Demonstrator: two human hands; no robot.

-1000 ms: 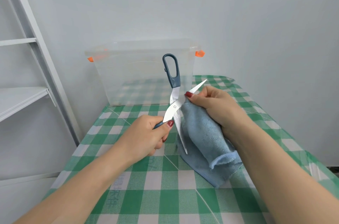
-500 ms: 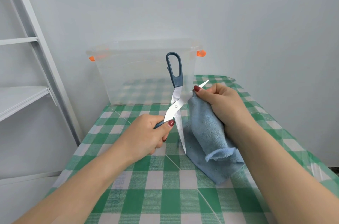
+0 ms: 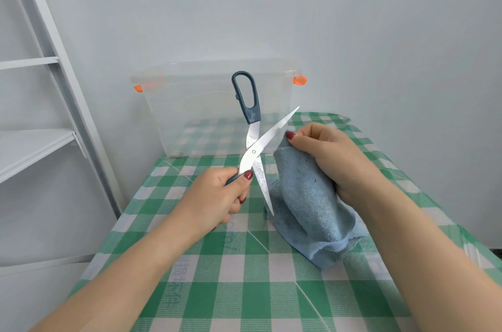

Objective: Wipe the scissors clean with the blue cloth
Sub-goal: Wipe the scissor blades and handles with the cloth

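The scissors (image 3: 254,151) have dark teal handles and steel blades spread wide into an X above the table. My left hand (image 3: 217,197) grips the lower handle, which is hidden in my fist; the other handle loop points up. One blade slants up to the right, the other points down. My right hand (image 3: 330,153) holds the blue cloth (image 3: 307,206) bunched beside the upper blade, thumb close to its edge. The cloth hangs down onto the table.
A clear plastic storage box (image 3: 206,114) with orange clips stands at the back of the green checked table (image 3: 244,291), against the grey wall. White shelving (image 3: 35,141) stands at the left. The table's right edge runs close to my right forearm.
My right hand with the cloth has slid off the upper blade toward the right and down, leaving that blade bare. The scissors stay spread in my left hand.
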